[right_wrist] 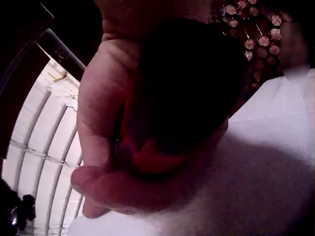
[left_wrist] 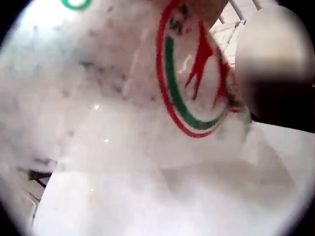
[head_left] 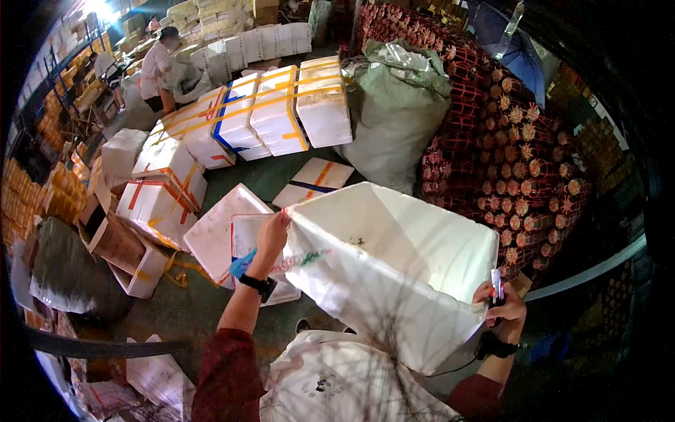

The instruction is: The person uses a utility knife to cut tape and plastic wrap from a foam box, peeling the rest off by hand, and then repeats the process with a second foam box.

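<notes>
A large white foam box (head_left: 394, 309), open at the top, is tilted in front of my body. With my left hand (head_left: 271, 239) I grip its left corner at the rim. A clear plastic bag (head_left: 306, 260) with red and green print trails from that hand across the box's side; it fills much of the left wrist view (left_wrist: 118, 142). At the box's right corner, my right hand (head_left: 510, 306) has its fingers curled round a small dark object (head_left: 498, 288) with a white and red end. In the right wrist view it is a dark shape (right_wrist: 187, 83), its kind unclear.
Foam lids (head_left: 221, 225) lie on the floor at the left. Taped foam boxes (head_left: 274, 112) stand in a row beyond, beside a big green sack (head_left: 401, 105). Red net bags (head_left: 520, 176) are piled at the right. A person (head_left: 156, 70) stands at the back left.
</notes>
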The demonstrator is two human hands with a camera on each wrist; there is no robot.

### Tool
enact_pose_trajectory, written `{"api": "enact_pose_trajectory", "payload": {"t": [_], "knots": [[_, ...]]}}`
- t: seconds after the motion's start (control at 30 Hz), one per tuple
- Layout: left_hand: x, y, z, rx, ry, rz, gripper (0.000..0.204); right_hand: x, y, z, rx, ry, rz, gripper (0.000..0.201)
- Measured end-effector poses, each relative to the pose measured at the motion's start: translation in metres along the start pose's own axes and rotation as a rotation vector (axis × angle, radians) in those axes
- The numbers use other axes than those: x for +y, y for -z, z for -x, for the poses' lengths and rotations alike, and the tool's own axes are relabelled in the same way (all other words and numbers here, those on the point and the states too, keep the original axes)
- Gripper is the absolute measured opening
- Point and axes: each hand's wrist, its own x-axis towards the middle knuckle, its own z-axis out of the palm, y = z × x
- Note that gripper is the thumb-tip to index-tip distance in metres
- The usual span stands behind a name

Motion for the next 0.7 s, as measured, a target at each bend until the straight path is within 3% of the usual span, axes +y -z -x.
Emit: {"api": "enact_pose_trajectory", "payload": {"t": [0.03,0.13,0.2,0.23,0.3,0.37,0.4,0.43,0.47,0.5,0.57,0.7], "knots": [[-0.001,0.003,0.005,-0.025,-0.005,0.07,0.032,0.007,0.003,0.008,0.037,0.022,-0.003,0.039],[-0.004,0.012,0.015,-0.22,0.376,0.773,0.033,0.007,0.022,0.027,0.12,-0.099,0.013,0.036],[0.031,0.026,0.022,-0.188,0.329,0.841,0.032,0.026,0.058,0.046,0.197,-0.13,0.111,0.031],[0.052,0.036,0.028,-0.173,0.309,0.876,0.032,0.03,0.057,0.054,0.372,0.045,0.159,0.031],[0.086,0.051,0.039,-0.258,0.298,0.822,0.033,0.006,0.046,0.053,0.579,0.022,0.222,0.028],[0.127,0.053,0.059,-0.328,0.309,0.684,0.034,0.006,0.008,0.029,0.87,-0.009,0.034,0.028],[0.144,0.051,0.071,-0.346,0.219,0.541,0.034,0.002,-0.023,-0.001,0.776,0.037,-0.128,0.025],[0.161,0.048,0.082,-0.361,0.127,0.396,0.035,0.017,-0.05,-0.025,0.782,-0.123,-0.109,0.028],[0.18,0.047,0.094,-0.372,0.13,0.339,0.03,0.044,-0.074,-0.055,0.699,-0.168,-0.111,0.036],[0.177,0.033,0.106,-0.307,0.017,0.249,0.027,0.078,-0.104,-0.089,0.548,-0.164,-0.104,0.044],[0.195,0.031,0.121,-0.322,0.035,0.293,0.024,0.124,-0.158,-0.146,0.332,-0.137,-0.135,0.06],[0.184,0.033,0.136,-0.336,0.102,0.298,0.021,0.126,-0.201,-0.182,0.219,-0.062,-0.15,0.064]]}}
